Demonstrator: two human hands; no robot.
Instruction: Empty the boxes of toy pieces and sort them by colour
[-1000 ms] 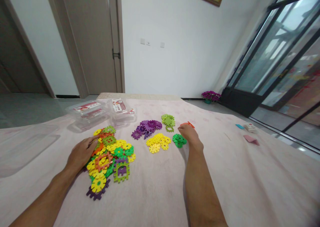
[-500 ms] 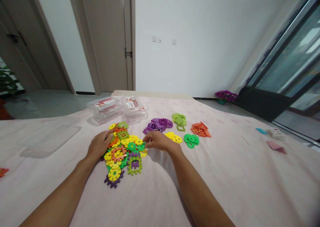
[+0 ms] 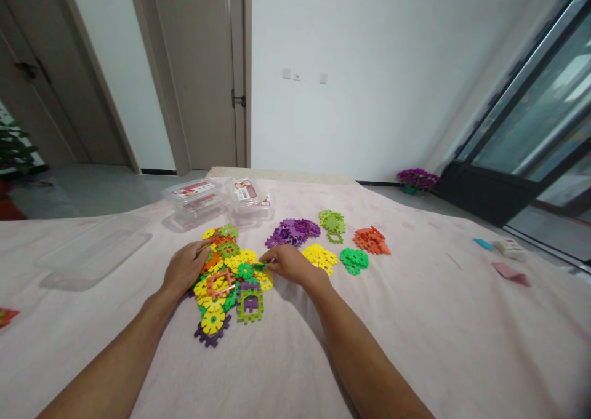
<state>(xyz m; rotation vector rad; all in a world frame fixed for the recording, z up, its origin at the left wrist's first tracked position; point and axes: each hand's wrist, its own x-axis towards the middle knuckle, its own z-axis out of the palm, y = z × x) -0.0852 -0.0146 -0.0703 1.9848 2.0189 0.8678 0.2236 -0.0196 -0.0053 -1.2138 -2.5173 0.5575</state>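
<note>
A mixed pile of interlocking plastic building pieces [image 3: 222, 283], yellow, green, orange and purple, lies in front of me on the cloth. At its left edge rests my left hand [image 3: 184, 266], fingers curled in against the pieces; a thin edge shows between them, but its kind is unclear. My right hand [image 3: 290, 263] is at the pile's right side, pinching a green disc piece [image 3: 260, 266] between thumb and fingertips. Just beyond that hand are a yellow group of discs [image 3: 322, 257] and a purple group of pieces [image 3: 295, 230].
Sorted groups of green discs [image 3: 354, 261], lime pieces [image 3: 332, 222] and orange pieces [image 3: 372, 240] lie to the right. Clear plastic boxes [image 3: 196, 199] stand at the back left, near a transparent tray [image 3: 92, 256]. A pink cloth piece [image 3: 510, 274] lies far right.
My right hand has lifted the green disc slightly from the pile, tilting it, and shifted a little. More of the yellow group shows. My left hand stays in place.
</note>
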